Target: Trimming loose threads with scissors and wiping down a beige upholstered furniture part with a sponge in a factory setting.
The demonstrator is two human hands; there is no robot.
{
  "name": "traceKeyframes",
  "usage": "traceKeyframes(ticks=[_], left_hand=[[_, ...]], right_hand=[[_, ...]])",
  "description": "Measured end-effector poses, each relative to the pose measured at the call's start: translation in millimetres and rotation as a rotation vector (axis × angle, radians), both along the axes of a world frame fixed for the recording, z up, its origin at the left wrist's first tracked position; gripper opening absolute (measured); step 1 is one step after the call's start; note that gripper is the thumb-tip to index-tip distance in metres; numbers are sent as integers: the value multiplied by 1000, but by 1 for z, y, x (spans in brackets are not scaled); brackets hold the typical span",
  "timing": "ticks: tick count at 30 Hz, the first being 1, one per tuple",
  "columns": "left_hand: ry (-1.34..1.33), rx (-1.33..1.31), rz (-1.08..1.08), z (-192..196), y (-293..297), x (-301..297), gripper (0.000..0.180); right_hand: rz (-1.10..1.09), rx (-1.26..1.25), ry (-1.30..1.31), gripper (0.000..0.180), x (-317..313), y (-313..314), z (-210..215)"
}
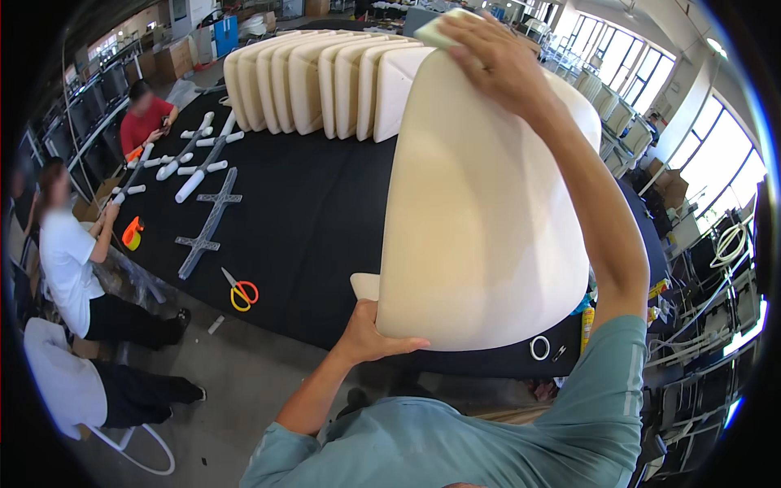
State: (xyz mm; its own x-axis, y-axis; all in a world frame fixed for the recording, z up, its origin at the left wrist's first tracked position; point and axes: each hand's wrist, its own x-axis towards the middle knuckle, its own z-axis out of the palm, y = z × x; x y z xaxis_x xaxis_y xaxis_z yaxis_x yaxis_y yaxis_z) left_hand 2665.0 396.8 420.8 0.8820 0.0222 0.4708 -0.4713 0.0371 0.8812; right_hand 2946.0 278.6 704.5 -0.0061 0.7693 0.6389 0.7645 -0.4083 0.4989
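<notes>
In front of me a big cream moulded foam cushion (488, 211) with rounded corners stands tilted up over the black table. My left hand (370, 333) grips its lower left corner, thumb along the front face and fingers hidden behind. A small pale flap (365, 285) juts out beside that corner. My right hand (496, 61) reaches over the top edge, its fingers closed on the foam. Past those fingertips a pale greenish corner (439, 31) sticks out; whether it belongs to the cushion I cannot tell.
A row of similar foam cushions (317, 85) stands on the black table (317, 211). Scissors (240, 289), a grey cross-armed frame (210, 224), white-wrapped frames (203, 167) and an orange tape dispenser (133, 233) lie leftward. A white ring (539, 348) lies near the front edge. People work at left.
</notes>
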Motion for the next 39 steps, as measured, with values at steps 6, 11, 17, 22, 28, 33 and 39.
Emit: traceKeyframes(ticks=[6, 11, 17, 22, 28, 33, 39], left_hand=[[164, -9, 20, 6, 17, -10, 33], [128, 29, 17, -7, 14, -3, 37], [148, -51, 4, -14, 21, -6, 29], [151, -124, -21, -7, 19, 2, 28], [90, -86, -29, -20, 30, 3, 45], [202, -54, 8, 1, 30, 17, 53], [-136, 10, 421, -12, 3, 25, 68]], right_hand=[[411, -583, 282, 40, -112, 37, -118], [158, -324, 56, 56, -40, 28, -69], [-38, 279, 277, 52, 38, -68, -16], [-190, 663, 566, 54, 73, -213, -62], [-144, 662, 1021, 55, -28, -205, -170], [194, -341, 568, 67, -183, -145, -158], [-87, 5, 89, 63, 20, -98, -79]])
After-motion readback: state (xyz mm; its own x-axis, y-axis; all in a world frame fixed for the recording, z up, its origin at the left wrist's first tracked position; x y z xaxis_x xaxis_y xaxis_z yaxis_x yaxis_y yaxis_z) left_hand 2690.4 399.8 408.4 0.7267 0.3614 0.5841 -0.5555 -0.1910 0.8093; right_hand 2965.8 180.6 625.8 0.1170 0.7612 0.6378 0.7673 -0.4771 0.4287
